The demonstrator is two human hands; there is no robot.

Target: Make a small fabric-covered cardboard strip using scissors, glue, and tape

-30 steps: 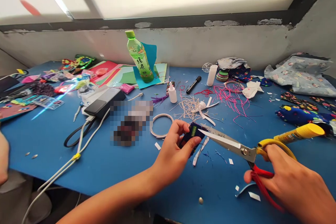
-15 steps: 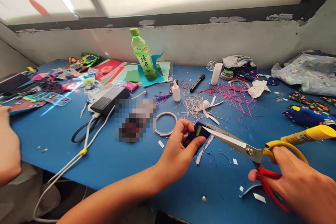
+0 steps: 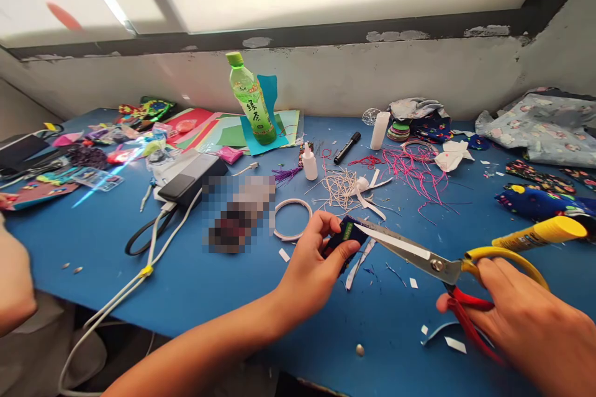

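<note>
Between the thumb and fingers of my left hand [image 3: 321, 251] is a small dark navy piece of fabric [image 3: 343, 237] with a green patch on it. My right hand [image 3: 521, 304] grips a pair of scissors [image 3: 435, 265] by its yellow and red handles. The blades point left, and their tips lie at the fabric's upper right edge. Whether they cut into it I cannot tell. Below the blades lie a pale strip [image 3: 360, 265] and small dark threads. A yellow glue stick [image 3: 540, 234] lies just beyond my right hand.
A green tea bottle [image 3: 254, 105] stands on coloured paper at the back. White cords [image 3: 342, 189], pink cords [image 3: 410, 170], a black marker [image 3: 347, 147] and a small white bottle [image 3: 310, 164] lie or stand mid-table. A power bank [image 3: 193, 177] with cables is left. Another person's arm [image 3: 13, 279] rests far left.
The whole view has shifted slightly. My hands, the fabric and the scissors keep nearly the same position relative to each other, with the scissor handles perhaps a little closer together.
</note>
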